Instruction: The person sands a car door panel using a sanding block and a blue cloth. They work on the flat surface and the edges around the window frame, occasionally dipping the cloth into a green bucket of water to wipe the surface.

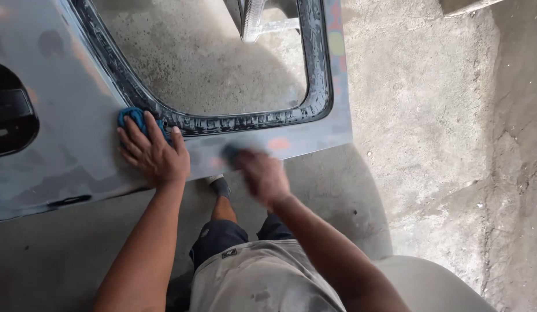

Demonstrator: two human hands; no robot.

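A dark grey car body panel (77, 133) with a window opening lies flat in front of me, its opening edged by a black rubber seal (245, 121). My left hand (153, 153) presses flat on a blue cloth (132, 117) at the seal's lower left corner. My right hand (259, 173) is blurred with motion over the panel's lower edge and grips a small dark pad (231, 153) against the surface.
Rough concrete floor (430, 115) spreads to the right and shows through the window opening. A metal stand leg (257, 26) shows through the opening at the top. My foot (219, 185) stands under the panel's edge. A dark recess (8, 115) sits at the panel's left.
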